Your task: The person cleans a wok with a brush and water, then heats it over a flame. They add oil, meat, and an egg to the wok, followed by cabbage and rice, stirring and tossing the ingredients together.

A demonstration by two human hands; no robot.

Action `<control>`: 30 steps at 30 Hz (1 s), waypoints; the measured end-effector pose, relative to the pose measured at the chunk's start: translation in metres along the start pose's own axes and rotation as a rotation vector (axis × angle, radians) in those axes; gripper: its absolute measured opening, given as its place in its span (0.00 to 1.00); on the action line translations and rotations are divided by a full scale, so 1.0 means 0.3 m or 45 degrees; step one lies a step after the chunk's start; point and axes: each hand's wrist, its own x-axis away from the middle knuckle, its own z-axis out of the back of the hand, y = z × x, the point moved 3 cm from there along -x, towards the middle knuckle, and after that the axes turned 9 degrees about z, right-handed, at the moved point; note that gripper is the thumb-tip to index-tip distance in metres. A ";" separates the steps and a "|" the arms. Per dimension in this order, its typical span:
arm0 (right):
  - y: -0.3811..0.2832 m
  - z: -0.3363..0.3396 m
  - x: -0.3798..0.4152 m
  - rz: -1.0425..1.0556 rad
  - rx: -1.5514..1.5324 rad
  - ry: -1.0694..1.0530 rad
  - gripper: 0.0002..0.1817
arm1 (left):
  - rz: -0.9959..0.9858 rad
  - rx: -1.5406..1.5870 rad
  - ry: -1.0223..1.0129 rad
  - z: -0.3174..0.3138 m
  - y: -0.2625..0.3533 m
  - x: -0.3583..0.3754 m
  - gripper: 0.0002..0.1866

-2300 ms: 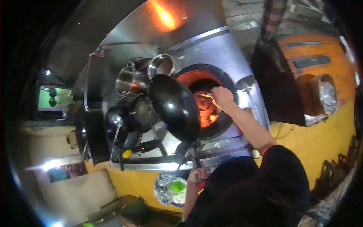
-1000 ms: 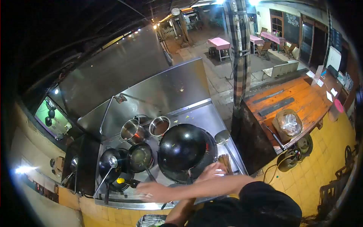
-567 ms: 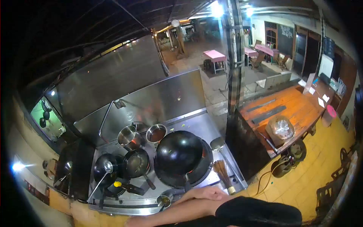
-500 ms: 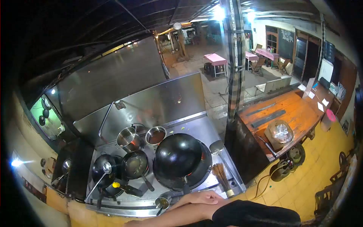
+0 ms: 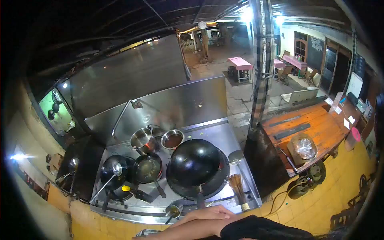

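Observation:
My arms cross at the bottom of the head view. My left hand (image 5: 214,213) lies on my bare right forearm (image 5: 200,230), its fingers stretched loosely along it and holding no object. The right forearm comes out of a black sleeve (image 5: 260,229) and runs left to the frame's lower edge, where my right hand is out of sight. Just beyond my left hand is the handle of a large black wok (image 5: 194,162), which lies upside down over another on the stove. A small metal cup (image 5: 174,211) with a dark-handled utensil stands left of the hand, and a stick brush (image 5: 239,191) to its right.
Left on the stove are a frying pan (image 5: 148,169), another wok with a ladle (image 5: 117,170), a yellow-capped bottle (image 5: 138,195), a steel pot (image 5: 143,140) and a steel bowl (image 5: 172,140). A spatula (image 5: 237,157) lies right. Past a pillar stands a wooden table (image 5: 280,120).
The view has turned slightly left, so the scene sits further right. A crumpled grey shape now shows at the lower edge. My arms keep their crossed pose.

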 end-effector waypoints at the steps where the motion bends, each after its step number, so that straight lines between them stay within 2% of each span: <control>1: 0.015 0.027 0.046 -0.069 0.076 -0.139 0.23 | -0.004 0.013 -0.028 0.006 -0.001 -0.026 0.26; 3: 0.031 0.102 0.170 -0.200 0.129 -0.451 0.23 | -0.056 0.033 -0.043 0.045 -0.007 -0.134 0.26; 5: -0.001 0.188 0.303 -0.314 -0.006 -0.648 0.23 | -0.131 0.091 -0.025 0.114 -0.026 -0.281 0.25; 7: -0.181 0.336 0.423 -0.313 -0.366 -0.549 0.24 | -0.182 0.184 0.014 0.169 -0.047 -0.432 0.24; 9: -0.302 0.456 0.479 -0.734 -0.435 -0.425 0.24 | -0.180 0.210 0.057 0.184 -0.068 -0.572 0.22; 11: -0.055 0.369 0.509 -0.156 -0.308 -0.688 0.26 | -0.331 -0.290 0.316 0.185 -0.115 -0.742 0.19; 12: -0.292 0.468 0.482 -1.130 -1.078 -0.557 0.28 | -0.299 -0.413 0.412 0.195 -0.121 -0.800 0.19; 13: -0.252 0.462 0.490 -1.047 -1.087 -0.563 0.30 | -0.255 -0.483 0.474 0.187 -0.107 -0.834 0.19; 15: -0.235 0.477 0.509 -0.519 -0.517 -0.362 0.30 | -0.200 -0.582 0.539 0.184 -0.092 -0.879 0.19; 16: -0.294 0.512 0.522 -0.511 -0.519 -0.358 0.30 | -0.183 -0.609 0.553 0.175 -0.088 -0.894 0.19; 18: -0.452 0.603 0.566 -0.738 -0.367 -0.387 0.31 | -0.161 -0.644 0.555 0.169 -0.064 -0.888 0.18; 19: -0.382 0.557 0.625 -0.735 -0.307 -0.315 0.29 | -0.150 -0.663 0.544 0.161 -0.042 -0.874 0.18; 21: -0.436 0.567 0.696 -0.498 -0.128 0.009 0.25 | -0.146 -0.683 0.510 0.126 0.016 -0.844 0.18; 22: -0.475 0.566 0.721 -0.487 -0.137 0.009 0.25 | -0.143 -0.677 0.489 0.107 0.046 -0.812 0.18; 24: -0.580 0.606 0.738 -0.006 0.496 0.177 0.23 | -0.111 -0.662 0.445 0.061 0.131 -0.738 0.18; 27: -0.574 0.577 0.775 -0.112 0.596 0.187 0.20 | -0.036 -0.617 0.387 -0.025 0.310 -0.590 0.18; 30: -0.641 0.612 0.770 -0.103 0.597 0.197 0.18 | 0.069 -0.557 0.382 -0.108 0.462 -0.436 0.18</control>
